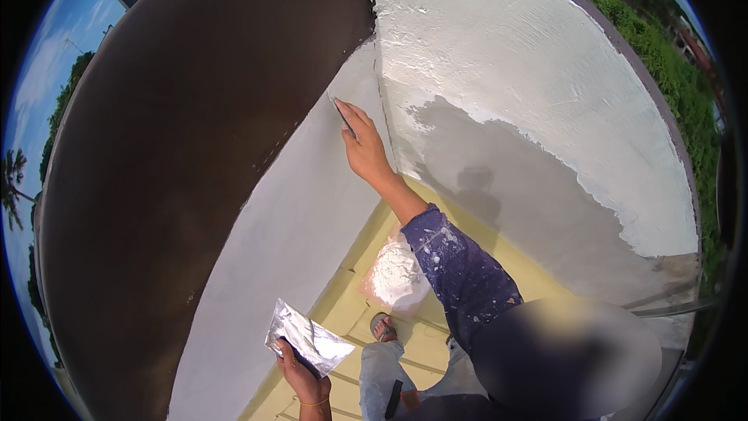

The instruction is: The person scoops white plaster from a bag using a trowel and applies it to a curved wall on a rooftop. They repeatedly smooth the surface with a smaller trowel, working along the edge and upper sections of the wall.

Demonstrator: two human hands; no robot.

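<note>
My right hand [367, 144] reaches up and away to the narrow pale grey wall strip [312, 187]. Its fingers are closed round a thin, flat putty knife [344, 118], whose edge lies at or very near the strip's upper end. Lower left, my left hand [300, 378] grips a shiny silver plate [310, 337] with whitish streaks on it; a dark part shows beneath, by the fingers. A heap of white putty [399, 274] sits on a pinkish sheet on the yellow floor, partly covered by my right sleeve.
A dark brown wall surface [156, 148] rises on the left. To the right, another wall carries rough white coating [530, 54] above smooth grey [499, 179]. The yellow ribbed floor [351, 320] is underfoot, near my sandalled foot [382, 327]. A blurred rounded shape [569, 359] hides the lower right.
</note>
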